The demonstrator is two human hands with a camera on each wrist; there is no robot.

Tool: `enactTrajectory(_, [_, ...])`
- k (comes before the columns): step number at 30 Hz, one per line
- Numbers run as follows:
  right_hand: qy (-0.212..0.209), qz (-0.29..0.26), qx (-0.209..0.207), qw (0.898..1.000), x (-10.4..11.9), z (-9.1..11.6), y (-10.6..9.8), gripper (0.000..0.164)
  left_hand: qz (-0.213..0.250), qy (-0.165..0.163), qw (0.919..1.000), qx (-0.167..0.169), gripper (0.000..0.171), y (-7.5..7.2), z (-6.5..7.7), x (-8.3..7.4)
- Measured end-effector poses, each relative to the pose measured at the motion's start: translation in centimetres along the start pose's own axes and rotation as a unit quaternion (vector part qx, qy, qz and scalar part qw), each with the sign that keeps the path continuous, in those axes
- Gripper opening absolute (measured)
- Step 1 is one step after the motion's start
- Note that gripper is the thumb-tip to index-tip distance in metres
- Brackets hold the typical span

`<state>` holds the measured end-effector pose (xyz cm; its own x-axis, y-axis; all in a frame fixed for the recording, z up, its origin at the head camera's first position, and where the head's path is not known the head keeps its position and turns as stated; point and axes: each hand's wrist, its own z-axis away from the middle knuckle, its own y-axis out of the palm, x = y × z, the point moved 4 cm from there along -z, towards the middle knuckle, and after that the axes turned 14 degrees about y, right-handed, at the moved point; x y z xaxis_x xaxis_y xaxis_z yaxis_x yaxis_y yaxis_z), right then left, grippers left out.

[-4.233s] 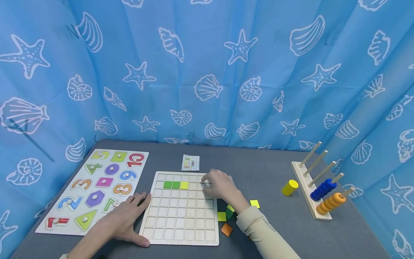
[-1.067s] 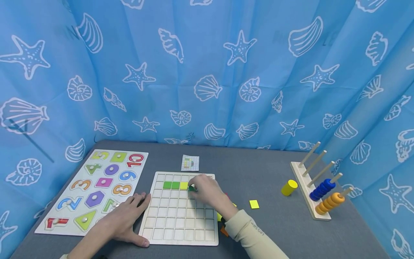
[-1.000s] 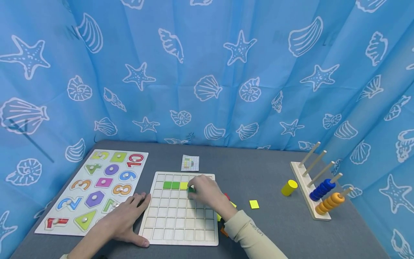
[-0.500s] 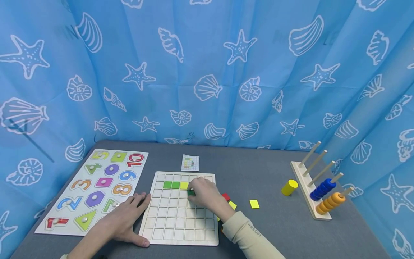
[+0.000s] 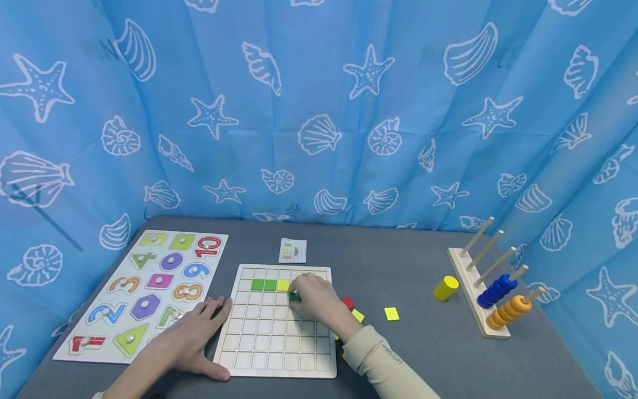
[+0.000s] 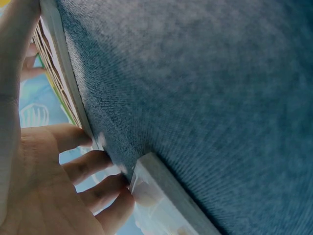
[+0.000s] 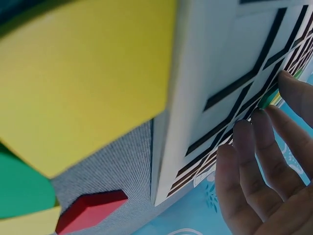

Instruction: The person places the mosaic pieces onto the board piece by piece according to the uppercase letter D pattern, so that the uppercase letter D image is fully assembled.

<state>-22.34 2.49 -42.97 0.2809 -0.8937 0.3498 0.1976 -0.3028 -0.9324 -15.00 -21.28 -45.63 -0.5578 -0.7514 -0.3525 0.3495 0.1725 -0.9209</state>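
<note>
My right hand is over the upper middle of a wooden grid board. Between its thumb and fingertip is a dark green tile, low on the board, one row below and right of the yellow tile. The right wrist view shows that green tile between the fingers, partly hidden. Two lighter green tiles sit left of the yellow one. My left hand rests along the board's left edge, fingers spread; in the left wrist view, its fingers reach toward the pegged board's edge.
Loose tiles, among them a red tile and a yellow tile, lie right of the grid board. A small pattern card lies behind it. Left is a number puzzle; right, a yellow cylinder and a peg stand with rings.
My right hand has moved from the board's upper right, and the dark green tile now shows in its fingers. Over the last second that tile has shifted slightly down and levelled. The left hand stays.
</note>
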Motion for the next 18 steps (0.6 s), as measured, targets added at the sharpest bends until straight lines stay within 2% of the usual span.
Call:
enactTrajectory(9, [-0.015, -0.001, 0.005, 1.0, 0.1, 0.09, 0.02, 0.004, -0.003, 0.002, 1.0, -0.001, 0.139, 0.0, -0.06, 0.04])
enactTrajectory(18, [-0.024, 0.008, 0.005, 1.0, 0.12, 0.2, -0.01, 0.006, -0.005, -0.001, 1.0, 0.007, 0.139, 0.02, -0.16, 0.12])
